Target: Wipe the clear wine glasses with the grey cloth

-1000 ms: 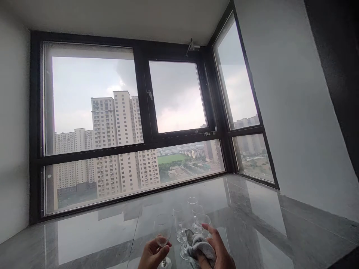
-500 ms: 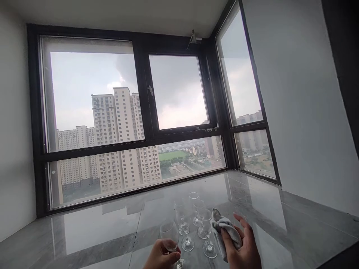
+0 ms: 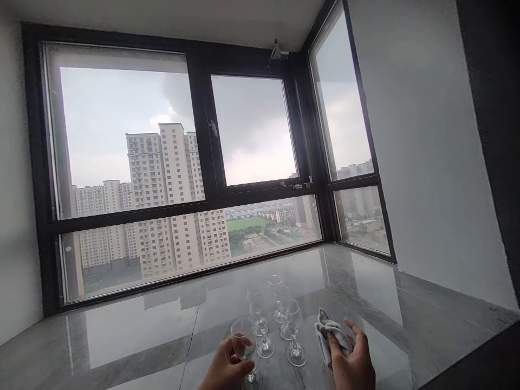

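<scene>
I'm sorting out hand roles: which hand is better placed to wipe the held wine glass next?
Probably the right: the right hand holds the grey cloth, while the left hand has its fingers around the wine glass.

We can read no text, label, brand, number or sign anywhere here.
</scene>
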Tool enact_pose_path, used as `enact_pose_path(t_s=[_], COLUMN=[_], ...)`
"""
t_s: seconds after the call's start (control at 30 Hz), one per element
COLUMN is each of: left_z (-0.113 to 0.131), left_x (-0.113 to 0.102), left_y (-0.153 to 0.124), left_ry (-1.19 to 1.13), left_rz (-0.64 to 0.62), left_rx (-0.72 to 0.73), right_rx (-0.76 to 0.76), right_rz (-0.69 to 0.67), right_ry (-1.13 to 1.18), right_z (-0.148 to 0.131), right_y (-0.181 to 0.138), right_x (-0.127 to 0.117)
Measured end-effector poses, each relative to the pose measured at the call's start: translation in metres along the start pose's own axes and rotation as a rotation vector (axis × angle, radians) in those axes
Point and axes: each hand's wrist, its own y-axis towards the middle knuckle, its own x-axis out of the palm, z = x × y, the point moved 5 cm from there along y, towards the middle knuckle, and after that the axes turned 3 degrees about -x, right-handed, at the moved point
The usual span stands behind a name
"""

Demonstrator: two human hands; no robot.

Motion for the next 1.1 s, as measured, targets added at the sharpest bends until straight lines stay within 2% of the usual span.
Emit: enact_pose_path(t_s=[0.27, 0.5, 0.63, 1.1], left_z=[0.003, 0.001, -0.001, -0.013], left_x=[0.005, 0.005, 0.006, 0.004], left_y=[0.003, 0.004, 0.004, 0.005], left_ry=[0.033, 0.145, 0.103, 0.089], left_rz=[-0.075, -0.134, -0.165, -0.193], left_rx=[0.124, 0.064, 0.091, 0.021], right_rx=[0.002, -0.014, -0.023, -0.008], right_rz=[-0.006, 0.005, 0.007, -0.007], right_ry=[0.02, 0.035, 0.034, 0.034], right_z=[0.0, -0.005, -0.007, -0.012], right_y=[0.0, -0.002, -0.004, -0.006], right_x=[-0.002, -0.001, -0.002, -0.004])
